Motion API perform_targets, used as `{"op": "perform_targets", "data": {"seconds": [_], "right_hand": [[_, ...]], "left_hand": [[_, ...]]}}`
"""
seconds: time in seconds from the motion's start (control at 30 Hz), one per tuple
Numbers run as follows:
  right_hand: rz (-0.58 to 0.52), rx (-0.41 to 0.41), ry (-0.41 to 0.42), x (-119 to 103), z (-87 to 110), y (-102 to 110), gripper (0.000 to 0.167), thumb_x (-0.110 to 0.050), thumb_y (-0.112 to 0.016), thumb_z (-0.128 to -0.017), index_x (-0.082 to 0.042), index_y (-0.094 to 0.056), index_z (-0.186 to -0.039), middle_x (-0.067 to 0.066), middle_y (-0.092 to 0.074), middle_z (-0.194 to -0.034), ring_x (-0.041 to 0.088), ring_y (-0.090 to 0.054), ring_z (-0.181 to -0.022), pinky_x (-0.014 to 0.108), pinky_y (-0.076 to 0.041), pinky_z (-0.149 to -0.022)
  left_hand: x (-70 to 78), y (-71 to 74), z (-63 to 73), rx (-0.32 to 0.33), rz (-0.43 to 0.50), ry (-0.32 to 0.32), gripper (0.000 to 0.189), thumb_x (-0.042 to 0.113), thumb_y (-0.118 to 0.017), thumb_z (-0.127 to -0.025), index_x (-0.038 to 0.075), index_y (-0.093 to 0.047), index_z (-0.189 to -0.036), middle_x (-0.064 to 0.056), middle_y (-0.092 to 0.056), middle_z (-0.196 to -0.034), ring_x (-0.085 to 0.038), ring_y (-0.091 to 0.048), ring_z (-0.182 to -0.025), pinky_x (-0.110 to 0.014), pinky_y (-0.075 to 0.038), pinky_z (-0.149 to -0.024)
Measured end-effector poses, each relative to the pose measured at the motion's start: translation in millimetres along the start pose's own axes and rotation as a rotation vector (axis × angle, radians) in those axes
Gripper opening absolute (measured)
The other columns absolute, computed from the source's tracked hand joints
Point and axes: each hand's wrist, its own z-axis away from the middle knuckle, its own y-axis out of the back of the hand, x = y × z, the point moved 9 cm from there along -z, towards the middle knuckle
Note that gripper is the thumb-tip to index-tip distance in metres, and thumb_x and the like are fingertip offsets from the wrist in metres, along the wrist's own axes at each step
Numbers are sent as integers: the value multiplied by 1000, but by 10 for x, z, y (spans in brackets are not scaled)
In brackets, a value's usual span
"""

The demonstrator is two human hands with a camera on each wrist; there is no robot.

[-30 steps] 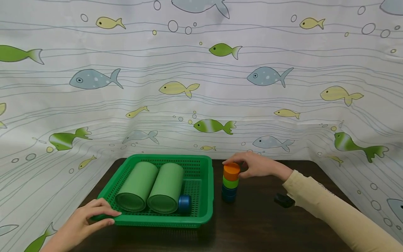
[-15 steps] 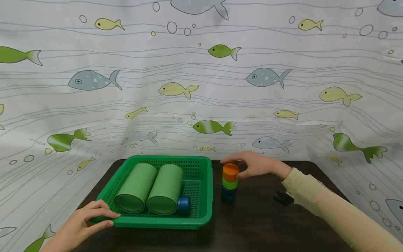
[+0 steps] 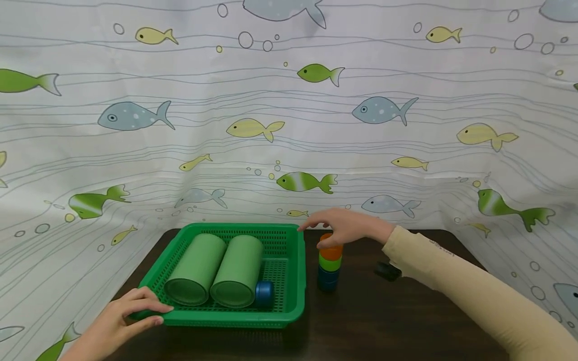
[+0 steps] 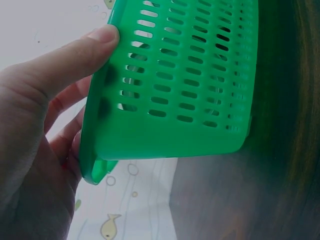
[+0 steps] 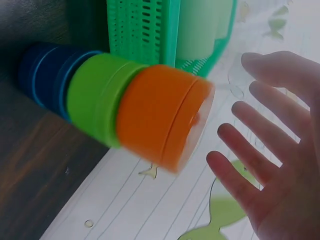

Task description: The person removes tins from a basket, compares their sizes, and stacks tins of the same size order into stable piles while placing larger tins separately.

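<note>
At the near left corner of the green plastic basket [image 3: 226, 316], my left hand [image 3: 118, 318] grips the rim between thumb and fingers. In the left wrist view the thumb [image 4: 102, 36] presses on the outside of the rim. To the right of the basket stands an upright stack: an orange cup [image 3: 333, 252] on top, a lime green cup [image 3: 330, 263] under it, and dark blue [image 3: 328, 279] at the bottom. My right hand [image 3: 348, 225] hovers above the stack. The right wrist view shows its fingers spread and apart from the orange cup [image 5: 157, 117].
Two pale green cylinders [image 3: 198, 268] lie side by side inside the basket, with a small blue cup [image 3: 265, 293] beside them. A black object [image 3: 387, 271] appears below the right wrist. A fish-print sheet [image 3: 289, 150] encloses the dark wooden table [image 3: 361, 321].
My right hand has let go of the orange cup and moved up and slightly left. The stack stays standing. My left hand keeps its hold on the basket rim.
</note>
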Motion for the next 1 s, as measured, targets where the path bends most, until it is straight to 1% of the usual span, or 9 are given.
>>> {"op": "perform_targets", "data": {"seconds": [0.07, 0.17, 0.33, 0.47, 0.5, 0.63, 0.8, 0.83, 1.0], "right_hand": [[28, -33, 0, -50, -90, -28, 48, -24, -67, -94, -21, -55, -140, 1, -54, -145, 28, -54, -131, 46, -46, -107], [46, -69, 20, -148, -211, -72, 48, -24, -67, -94, -21, -56, -140, 1, -55, -145, 27, -53, -132, 45, -44, -109], [73, -105, 62, -310, -366, -164, 46, -23, -66, -95, -19, -56, -140, -1, -56, -144, 22, -52, -133, 40, -42, -112], [93, -135, 78, -394, -485, -265, 45, -26, -66, -96, -20, -56, -139, -3, -55, -144, 20, -52, -134, 37, -41, -112], [96, -145, 81, -413, -515, -296, 45, -27, -65, -96, -20, -56, -140, -3, -55, -144, 20, -52, -134, 36, -41, -112], [109, -188, 83, -460, -636, -438, 45, -27, -65, -95, -22, -56, -139, -5, -55, -144, 19, -52, -134, 32, -41, -111], [83, -260, 63, -486, -766, -604, 45, -23, -68, -94, -23, -58, -138, -6, -54, -145, 16, -51, -135, 28, -41, -111], [72, -277, 59, -492, -789, -633, 46, -22, -68, -93, -23, -57, -138, -5, -53, -145, 17, -50, -135, 28, -41, -111], [50, -345, 53, -504, -888, -754, 47, -20, -70, -92, -25, -58, -137, -5, -53, -145, 21, -51, -134, 29, -44, -106]], "left_hand": [[0, 3, -8, -4, -25, 13, 53, -9, -82, -64, 21, -74, -107, 16, -59, -97, 5, -50, -87, -12, -38, -70], [5, 13, -19, -12, -61, 29, 53, -8, -83, -64, 24, -74, -106, 21, -58, -98, 7, -51, -86, -11, -39, -71], [4, 14, -22, -12, -44, 19, 53, -8, -82, -65, 23, -74, -107, 19, -59, -98, 5, -51, -87, -12, -39, -70], [-11, 5, -16, -7, -23, 10, 54, -9, -82, -65, 23, -74, -108, 16, -59, -97, 5, -51, -87, -12, -38, -69], [-13, -1, -12, -5, -8, 8, 54, -10, -82, -65, 21, -74, -108, 15, -59, -97, 4, -51, -87, -13, -38, -69], [-13, -8, -1, 0, 19, 5, 52, -11, -81, -65, 18, -75, -108, 12, -60, -96, 3, -50, -87, -14, -38, -69], [-10, -4, 5, -2, 1, 9, 52, -10, -81, -65, 19, -75, -107, 14, -59, -96, 4, -50, -87, -13, -37, -69], [-2, 1, -3, -6, -13, 18, 52, -10, -82, -65, 21, -75, -106, 16, -59, -96, 4, -50, -87, -13, -38, -69], [-8, 3, -8, -12, -15, 23, 52, -10, -82, -65, 20, -74, -107, 17, -59, -98, 5, -51, -87, -13, -38, -68]]}}
